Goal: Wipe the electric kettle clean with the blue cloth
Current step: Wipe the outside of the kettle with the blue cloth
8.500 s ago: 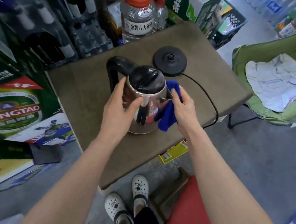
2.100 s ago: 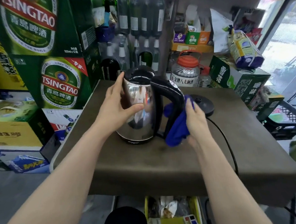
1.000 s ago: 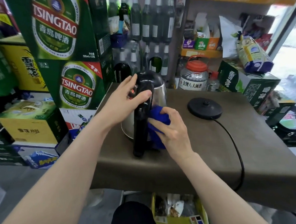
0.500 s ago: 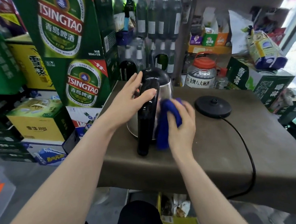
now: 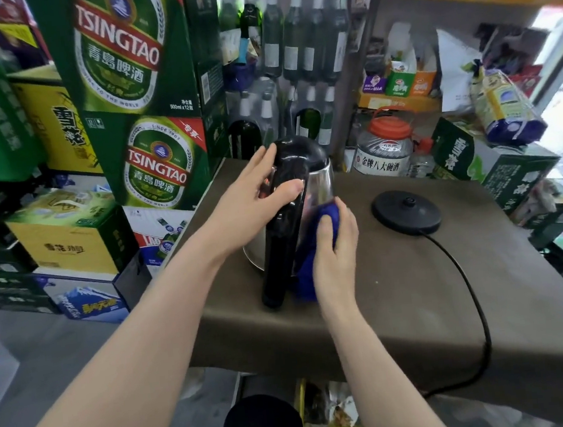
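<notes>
Steel and black plastic make up the electric kettle (image 5: pixel 319 189), which stands upright near the left edge of the desk (image 5: pixel 401 291), toward the far left corner. Its long axis runs vertical, and its black handle (image 5: pixel 283 244) faces the person, running from the lid down nearly to the desk surface.

The left hand (image 5: pixel 254 195) lies open and flat against the kettle's upper left side, fingers spread over the shoulder and thumb laid across the top of the handle; it braces the body and does not clench. The right hand (image 5: pixel 335 253) is closed around the bunched blue cloth (image 5: pixel 328 215) and presses it against the steel wall just right of the handle, with more cloth hanging down behind the palm toward the desk. The two hands sit on opposite sides of the handle, close together but not touching.

What the next stroke turns on, I judge, is that the handle stands between the person and the steel body. The right hand is the nearer one to the unwiped wall on the right, so the cloth can travel up and down along the vertical axis there, while reaching the left side would need the kettle turned under the bracing hand.

The round black base (image 5: pixel 407 211) sits apart to the right, its cord (image 5: pixel 465 285) trailing toward the near edge.
</notes>
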The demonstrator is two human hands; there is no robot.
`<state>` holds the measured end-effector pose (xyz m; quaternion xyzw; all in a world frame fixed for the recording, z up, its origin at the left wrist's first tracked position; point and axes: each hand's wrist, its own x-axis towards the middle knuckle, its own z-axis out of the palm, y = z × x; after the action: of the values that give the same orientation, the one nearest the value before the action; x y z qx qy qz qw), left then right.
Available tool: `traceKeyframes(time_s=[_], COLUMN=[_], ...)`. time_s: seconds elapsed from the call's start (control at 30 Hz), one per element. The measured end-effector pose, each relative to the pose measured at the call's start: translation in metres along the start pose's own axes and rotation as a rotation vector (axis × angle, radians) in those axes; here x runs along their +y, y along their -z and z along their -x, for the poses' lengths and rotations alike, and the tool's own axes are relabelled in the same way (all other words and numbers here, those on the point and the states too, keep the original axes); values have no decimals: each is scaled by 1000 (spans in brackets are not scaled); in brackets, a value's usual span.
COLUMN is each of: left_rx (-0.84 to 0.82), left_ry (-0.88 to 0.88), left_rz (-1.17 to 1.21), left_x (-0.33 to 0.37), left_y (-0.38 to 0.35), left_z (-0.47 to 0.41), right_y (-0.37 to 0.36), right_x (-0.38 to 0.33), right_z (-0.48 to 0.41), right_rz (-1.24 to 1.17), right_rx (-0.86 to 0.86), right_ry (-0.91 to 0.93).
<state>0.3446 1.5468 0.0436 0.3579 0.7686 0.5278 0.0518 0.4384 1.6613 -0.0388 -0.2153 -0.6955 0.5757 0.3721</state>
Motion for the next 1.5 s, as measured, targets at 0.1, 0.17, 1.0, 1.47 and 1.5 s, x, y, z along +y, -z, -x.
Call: traceKeyframes(time_s=[0.1, 0.17, 1.0, 1.47, 1.5], left_rx=[0, -1, -94, -126, -128], left_ry=[16, 24, -93, -82, -81], left_rz=[28, 22, -326, -236, -225], left_x=[-2, -4, 15, 5, 4], left_y=[2, 5, 49, 55, 55], left_z=[-1, -3, -7, -8, -8], right_y=[-3, 2, 20, -12, -10], right_x=[-23, -29, 33, 9, 18], right_z=[-11, -35, -11, 11, 21], right_rz=[182, 209, 43, 93, 87], right_rx=[-54, -52, 35, 94, 82], right_ry=[300, 387, -276, 138, 72])
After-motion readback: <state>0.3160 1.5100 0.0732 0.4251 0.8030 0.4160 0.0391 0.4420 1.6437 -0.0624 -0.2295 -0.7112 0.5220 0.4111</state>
